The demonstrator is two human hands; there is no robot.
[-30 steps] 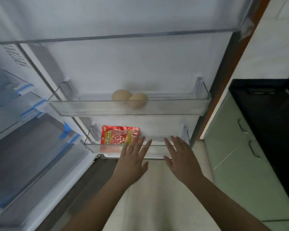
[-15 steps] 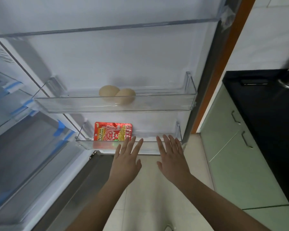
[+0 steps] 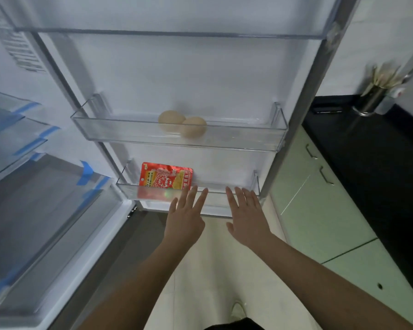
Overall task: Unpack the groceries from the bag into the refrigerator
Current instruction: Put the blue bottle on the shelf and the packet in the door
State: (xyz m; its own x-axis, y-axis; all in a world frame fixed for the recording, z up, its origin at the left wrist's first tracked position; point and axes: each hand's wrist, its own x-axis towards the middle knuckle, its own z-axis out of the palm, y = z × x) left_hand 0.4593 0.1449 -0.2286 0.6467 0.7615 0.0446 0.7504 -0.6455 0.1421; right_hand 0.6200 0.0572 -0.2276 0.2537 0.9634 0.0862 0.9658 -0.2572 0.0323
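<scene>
The refrigerator door stands open in front of me. Two pale eggs point(image 3: 183, 125) lie side by side in the middle clear door shelf point(image 3: 248, 139). A red snack packet point(image 3: 165, 179) stands upright at the left of the lowest door shelf point(image 3: 236, 186). My left hand point(image 3: 185, 217) is flat with fingers spread, its fingertips just below and right of the packet, at the shelf's front rim. My right hand point(image 3: 247, 215) is also spread flat, a little to the right, in front of the same shelf. Neither hand holds anything. No bag is in view.
The fridge interior with clear drawers point(image 3: 41, 210) taped in blue is at the left. Pale green cabinets point(image 3: 320, 210) and a black countertop point(image 3: 379, 163) are at the right, with a metal utensil holder point(image 3: 372, 101) on it. Beige floor tiles lie below.
The view has shifted so the door shelves sit further left and the utensil holder has come into view at the right. Both hands stay spread and empty before the lowest shelf.
</scene>
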